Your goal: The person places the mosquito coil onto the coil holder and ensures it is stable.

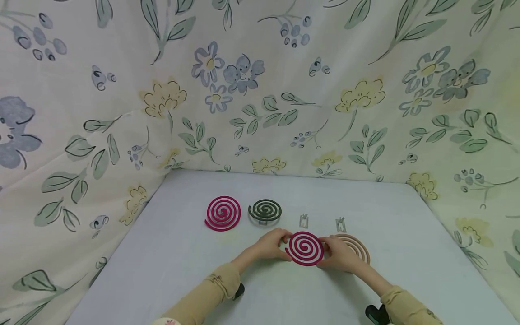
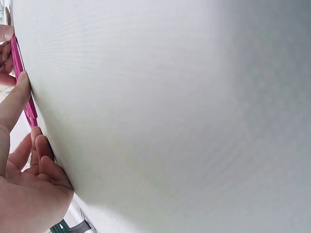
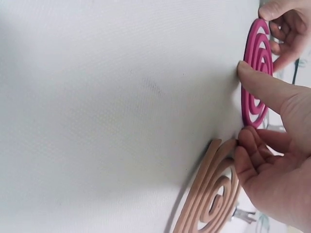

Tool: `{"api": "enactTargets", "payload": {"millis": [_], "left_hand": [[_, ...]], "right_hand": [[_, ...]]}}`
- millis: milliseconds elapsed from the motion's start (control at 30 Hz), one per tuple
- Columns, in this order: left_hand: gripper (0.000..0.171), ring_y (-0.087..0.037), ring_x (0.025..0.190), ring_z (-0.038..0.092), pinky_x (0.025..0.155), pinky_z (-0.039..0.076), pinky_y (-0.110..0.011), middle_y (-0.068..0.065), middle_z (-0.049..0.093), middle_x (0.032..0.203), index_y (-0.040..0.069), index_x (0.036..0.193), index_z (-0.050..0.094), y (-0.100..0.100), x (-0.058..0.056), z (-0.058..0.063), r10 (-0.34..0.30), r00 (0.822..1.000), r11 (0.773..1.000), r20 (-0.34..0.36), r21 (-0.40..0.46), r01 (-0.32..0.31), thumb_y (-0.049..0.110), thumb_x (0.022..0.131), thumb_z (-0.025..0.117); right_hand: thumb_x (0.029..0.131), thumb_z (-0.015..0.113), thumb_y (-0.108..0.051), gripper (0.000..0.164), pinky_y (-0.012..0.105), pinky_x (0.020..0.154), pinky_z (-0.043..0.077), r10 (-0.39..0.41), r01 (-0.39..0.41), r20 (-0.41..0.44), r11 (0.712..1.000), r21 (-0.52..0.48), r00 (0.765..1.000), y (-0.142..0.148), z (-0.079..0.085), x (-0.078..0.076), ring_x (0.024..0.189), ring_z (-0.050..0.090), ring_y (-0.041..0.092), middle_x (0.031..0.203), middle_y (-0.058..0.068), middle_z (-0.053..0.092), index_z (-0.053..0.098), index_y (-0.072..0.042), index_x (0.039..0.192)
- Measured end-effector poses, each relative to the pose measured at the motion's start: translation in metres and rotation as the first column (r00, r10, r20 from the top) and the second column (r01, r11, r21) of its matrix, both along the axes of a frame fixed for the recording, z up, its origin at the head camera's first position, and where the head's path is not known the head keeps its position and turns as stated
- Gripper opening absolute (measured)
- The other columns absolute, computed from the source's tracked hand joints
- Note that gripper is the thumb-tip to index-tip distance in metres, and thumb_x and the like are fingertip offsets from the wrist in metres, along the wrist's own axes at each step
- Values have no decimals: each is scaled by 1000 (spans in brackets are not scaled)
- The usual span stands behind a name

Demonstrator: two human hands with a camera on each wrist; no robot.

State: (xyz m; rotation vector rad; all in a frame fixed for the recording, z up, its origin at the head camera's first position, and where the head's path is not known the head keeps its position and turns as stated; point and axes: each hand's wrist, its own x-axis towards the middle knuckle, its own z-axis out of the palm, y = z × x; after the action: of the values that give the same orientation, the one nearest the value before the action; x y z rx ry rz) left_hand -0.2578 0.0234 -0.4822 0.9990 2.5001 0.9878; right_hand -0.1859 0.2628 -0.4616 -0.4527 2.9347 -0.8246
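On my remote feed, just left of the tan coil (image 1: pixel 358 246), the left hand (image 1: pixel 270 244) and right hand (image 1: pixel 338 254) pinch opposite edges of the held magenta coil (image 1: pixel 304 247). Beyond the tan coil I see two metal stands (image 1: pixel 341 224), then, farther left, a green coil (image 1: pixel 265 210) and second magenta coil (image 1: pixel 223 213).

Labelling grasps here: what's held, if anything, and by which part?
The front pink spiral coil, by opposite sides of its outer ring: the left hand holds the left edge, the right hand the right edge.
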Motion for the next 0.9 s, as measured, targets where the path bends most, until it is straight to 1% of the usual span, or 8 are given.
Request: {"api": "enactTargets", "payload": {"millis": [133,333,567,700,800,900], "left_hand": [[62,-7,74,43,67,36,-16,-5,57,95,3,124,56,0,1,0,13,1000,1000,5,9,-13,19,70,84],[60,-3,72,41,67,35,-16,-5,58,95,5,122,57,0,0,-1,17,1000,1000,-17,15,-17,20,70,84],[59,-7,73,44,67,35,-17,-6,59,95,6,122,57,-1,2,1,27,1000,999,8,21,-27,19,70,83],[60,-10,76,46,68,35,-17,-6,60,96,7,122,57,-1,3,0,29,1000,999,12,23,-29,21,70,84],[61,-10,80,49,71,38,-18,-4,61,97,9,123,57,-3,3,1,33,999,999,40,40,-35,21,70,84],[60,-12,86,54,77,42,-20,-3,63,99,11,125,56,-4,4,2,32,995,997,93,73,-39,20,71,83]], "right_hand": [[67,84,-23,63,23,67,45,5,-5,-1,1000,-3,1000,0,-1,-2,82,48,13,90,3,58,59,5,117],[68,84,-25,63,22,66,43,18,-19,-16,1000,-20,1000,2,-3,-2,80,47,12,89,2,58,59,4,117],[67,85,-28,64,21,63,42,-17,17,-20,1000,-20,1000,2,-4,1,77,46,8,87,1,56,59,2,118],[67,85,-29,66,20,61,40,-10,9,-29,999,-36,1000,4,-5,2,74,44,6,87,1,56,59,3,118],[67,85,-29,67,19,60,39,2,-4,-41,999,-48,999,6,-6,2,73,42,4,87,1,56,58,4,118],[67,85,-30,69,19,60,39,11,-14,-56,999,-49,998,8,-7,2,73,42,4,87,2,55,57,6,119]]}}
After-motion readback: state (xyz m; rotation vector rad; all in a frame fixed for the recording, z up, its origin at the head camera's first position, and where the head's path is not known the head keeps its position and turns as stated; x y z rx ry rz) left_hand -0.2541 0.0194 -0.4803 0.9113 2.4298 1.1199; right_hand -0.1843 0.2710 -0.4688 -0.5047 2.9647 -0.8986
